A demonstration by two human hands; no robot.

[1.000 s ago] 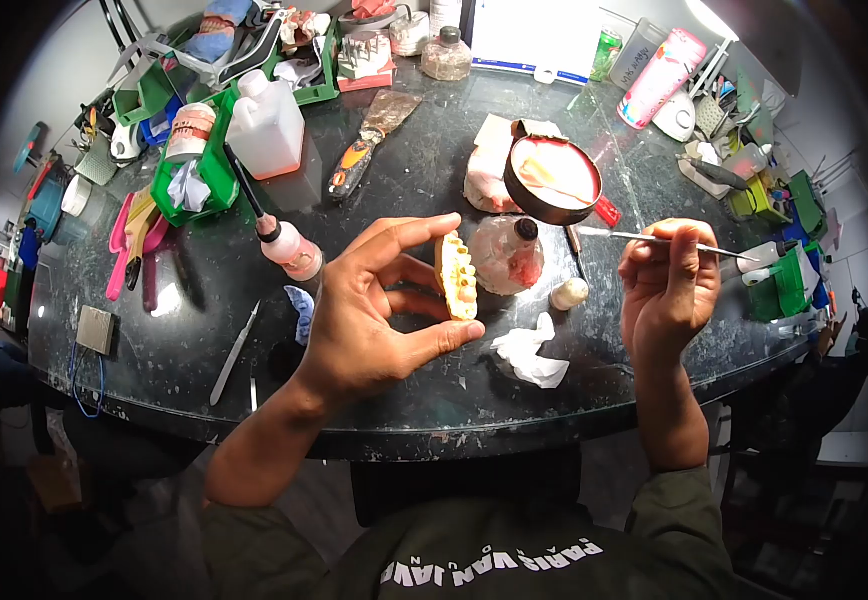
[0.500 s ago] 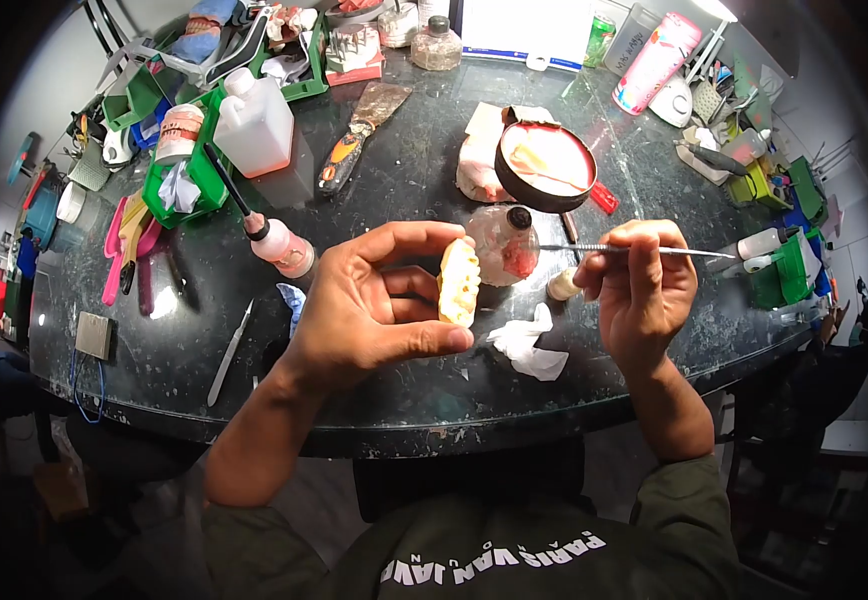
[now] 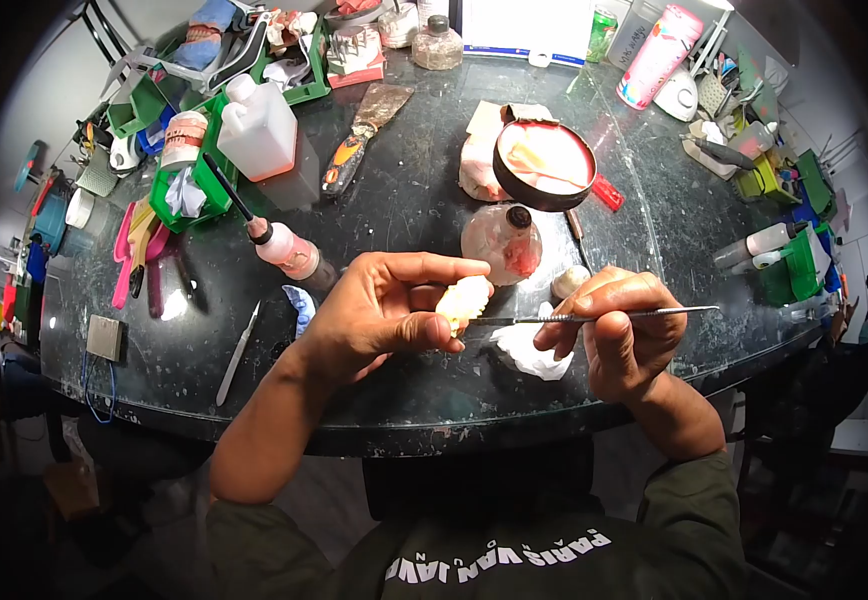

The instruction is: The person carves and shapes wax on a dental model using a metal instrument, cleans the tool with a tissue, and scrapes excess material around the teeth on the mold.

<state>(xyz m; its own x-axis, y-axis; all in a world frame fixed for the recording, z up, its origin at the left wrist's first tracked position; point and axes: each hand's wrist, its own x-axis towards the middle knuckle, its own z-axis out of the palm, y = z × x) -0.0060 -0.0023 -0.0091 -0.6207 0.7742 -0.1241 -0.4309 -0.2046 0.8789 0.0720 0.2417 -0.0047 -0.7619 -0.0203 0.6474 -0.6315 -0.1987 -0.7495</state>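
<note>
My left hand (image 3: pixel 374 310) pinches a small yellowish dental cast (image 3: pixel 468 296) between thumb and fingers, its row of teeth facing right. In my right hand (image 3: pixel 622 335) is a thin metal dental carver (image 3: pixel 696 311) with a ridged grip, held nearly level. Its left tip is at the cast's lower edge; whether it touches cannot be made out. Behind the cast stands a round glass bottle (image 3: pixel 494 238) with a dark cap and reddish contents. White crumpled tissue (image 3: pixel 537 356) lies below the carver, and a small pale round object (image 3: pixel 570 281) sits just behind my right fingers.
A round dark tin (image 3: pixel 544 197) with pink material stands behind the glass bottle. Leftward are a pink squeeze bottle (image 3: pixel 288 252), a scalpel (image 3: pixel 239 355), a blue curved piece (image 3: pixel 301 309), a scraper (image 3: pixel 366 130), a large plastic bottle (image 3: pixel 257 135) and green bins (image 3: pixel 194 210).
My right hand has come down and left, bringing the carver's tip to the cast. My left hand has lowered slightly and turned the cast, which now leans.
</note>
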